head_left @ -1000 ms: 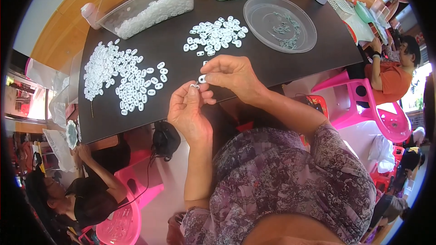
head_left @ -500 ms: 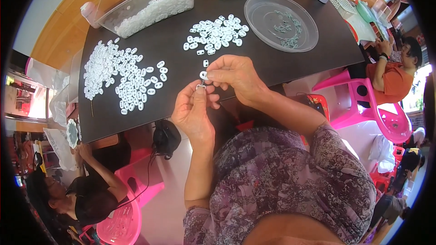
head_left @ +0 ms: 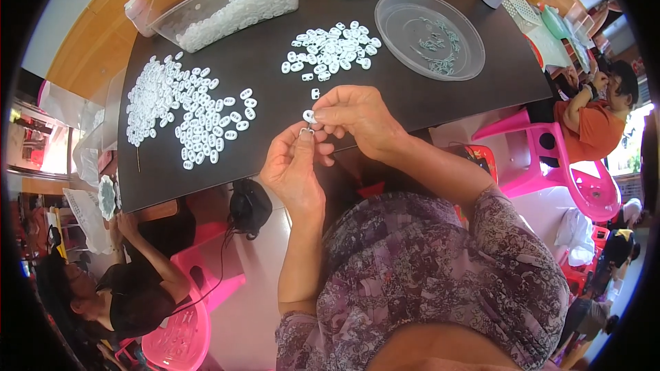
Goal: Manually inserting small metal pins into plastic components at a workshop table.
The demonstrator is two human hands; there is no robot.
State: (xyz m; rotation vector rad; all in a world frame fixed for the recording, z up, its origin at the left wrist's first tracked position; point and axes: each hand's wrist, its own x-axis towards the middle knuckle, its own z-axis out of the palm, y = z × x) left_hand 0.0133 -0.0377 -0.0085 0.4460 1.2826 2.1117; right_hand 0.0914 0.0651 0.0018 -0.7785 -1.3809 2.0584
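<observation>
Above the table's near edge, my left hand [head_left: 295, 168] pinches a small white plastic piece [head_left: 306, 132] between thumb and fingers. My right hand [head_left: 361, 118], close against it, grips a white oval piece [head_left: 309, 117] between thumb and forefinger. The two pieces nearly meet, and I cannot tell whether they are joined. A thin dark bit shows between them. Just beyond my fingers lies a single white piece [head_left: 315, 94], and past it a loose pile of white oval pieces [head_left: 333, 48] with two holes each.
A larger spread of white ovals [head_left: 199, 113] covers the table's left. Clear bins [head_left: 227, 17] of white pieces stand at the back. A round clear tray [head_left: 395, 48] holds small grey-green bits. Co-workers [head_left: 148, 295] sit left and right [head_left: 595, 113], near pink chairs [head_left: 526, 148].
My two hands have brought the white pieces slightly closer together. The whole view has shifted a little. Both hands keep their pinch.
</observation>
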